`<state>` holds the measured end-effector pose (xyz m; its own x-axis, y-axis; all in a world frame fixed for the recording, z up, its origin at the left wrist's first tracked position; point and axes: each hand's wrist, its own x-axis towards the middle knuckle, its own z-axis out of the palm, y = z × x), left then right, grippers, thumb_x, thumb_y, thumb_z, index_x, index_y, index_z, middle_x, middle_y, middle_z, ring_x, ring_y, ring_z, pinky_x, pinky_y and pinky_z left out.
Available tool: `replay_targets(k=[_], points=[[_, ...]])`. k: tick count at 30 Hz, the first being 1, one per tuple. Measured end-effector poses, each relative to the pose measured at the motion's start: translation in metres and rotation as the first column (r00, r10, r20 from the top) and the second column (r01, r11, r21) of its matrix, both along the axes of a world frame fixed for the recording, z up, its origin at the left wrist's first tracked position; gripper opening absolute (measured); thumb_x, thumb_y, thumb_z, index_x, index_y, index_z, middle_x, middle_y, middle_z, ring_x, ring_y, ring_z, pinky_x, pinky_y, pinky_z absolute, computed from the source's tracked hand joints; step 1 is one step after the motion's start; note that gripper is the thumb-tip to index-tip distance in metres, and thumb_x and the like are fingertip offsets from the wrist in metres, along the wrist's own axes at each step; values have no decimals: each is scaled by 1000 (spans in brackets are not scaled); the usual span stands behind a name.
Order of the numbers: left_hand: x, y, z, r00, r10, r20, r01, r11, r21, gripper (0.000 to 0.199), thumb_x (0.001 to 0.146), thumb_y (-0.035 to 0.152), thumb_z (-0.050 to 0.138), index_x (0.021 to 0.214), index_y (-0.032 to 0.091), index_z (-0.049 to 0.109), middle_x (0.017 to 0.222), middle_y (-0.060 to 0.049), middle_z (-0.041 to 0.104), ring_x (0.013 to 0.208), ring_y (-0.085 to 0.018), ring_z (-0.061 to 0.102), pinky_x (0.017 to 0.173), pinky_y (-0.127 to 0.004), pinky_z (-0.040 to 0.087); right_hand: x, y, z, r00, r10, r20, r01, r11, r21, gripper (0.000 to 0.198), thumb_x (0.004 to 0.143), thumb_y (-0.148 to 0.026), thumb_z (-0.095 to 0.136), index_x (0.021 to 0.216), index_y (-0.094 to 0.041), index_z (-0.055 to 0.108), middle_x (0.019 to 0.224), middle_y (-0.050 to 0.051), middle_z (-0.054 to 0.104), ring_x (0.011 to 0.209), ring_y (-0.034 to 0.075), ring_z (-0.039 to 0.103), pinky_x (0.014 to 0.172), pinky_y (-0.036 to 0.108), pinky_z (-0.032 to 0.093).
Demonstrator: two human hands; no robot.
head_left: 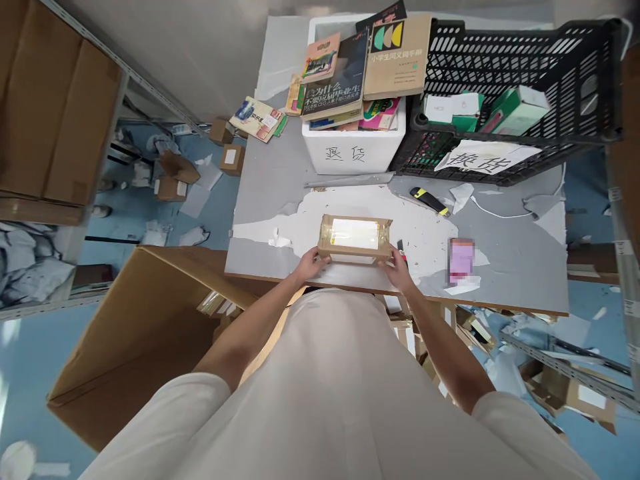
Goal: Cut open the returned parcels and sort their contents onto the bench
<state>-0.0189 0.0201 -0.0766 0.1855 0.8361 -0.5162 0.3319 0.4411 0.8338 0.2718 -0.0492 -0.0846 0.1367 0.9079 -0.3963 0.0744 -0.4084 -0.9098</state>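
Observation:
A small taped cardboard box with a white label on top is at the near edge of the table, in front of my body. My left hand grips its left end, fingers against the lower corner. At the opposite end my right hand holds the right corner. Just beyond that hand lies a small red and black tool, partly hidden. A black and yellow utility knife rests farther back on the right. Whether the box touches the table cannot be made out.
Behind stand a white foam bin heaped with books and a black plastic crate holding green-and-white boxes. A pinkish card and paper scraps lie to the right. A large open carton stands on the floor at left.

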Motion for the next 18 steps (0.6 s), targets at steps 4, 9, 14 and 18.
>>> replay_targets(k=[4, 9, 14, 18], points=[[-3, 0, 9, 995, 90, -41, -87, 994, 73, 42, 72, 53, 69, 97, 19, 69, 103, -9, 65, 98, -23, 61, 93, -40, 49, 2, 8, 6, 990, 39, 137, -40, 999, 6, 61, 81, -54, 54, 133, -23, 53, 106, 9, 60, 87, 21, 59, 79, 41, 53], [4, 2, 2, 983, 102, -153, -91, 993, 74, 45, 72, 60, 65, 87, 18, 70, 88, -7, 65, 84, -22, 61, 84, -40, 50, 1, 17, 4, 936, 171, 307, -155, 985, -77, 55, 87, -56, 44, 126, -21, 61, 91, 7, 60, 81, 22, 58, 79, 40, 51], [10, -2, -5, 982, 114, -150, -105, 992, 67, 47, 75, 60, 61, 91, 17, 70, 89, -8, 67, 88, -24, 62, 84, -39, 50, 3, 21, 1, 932, 212, 293, -191, 977, -98, 58, 87, -57, 46, 129, -20, 59, 94, 8, 62, 81, 21, 58, 77, 39, 52], [7, -11, -12, 973, 203, -108, -197, 979, 56, 45, 80, 58, 54, 93, 18, 69, 101, -9, 68, 102, -26, 62, 89, -40, 50, 6, 10, -10, 965, 167, 200, -160, 986, -52, 60, 88, -57, 43, 135, -22, 53, 102, 7, 63, 87, 21, 59, 80, 40, 53]])
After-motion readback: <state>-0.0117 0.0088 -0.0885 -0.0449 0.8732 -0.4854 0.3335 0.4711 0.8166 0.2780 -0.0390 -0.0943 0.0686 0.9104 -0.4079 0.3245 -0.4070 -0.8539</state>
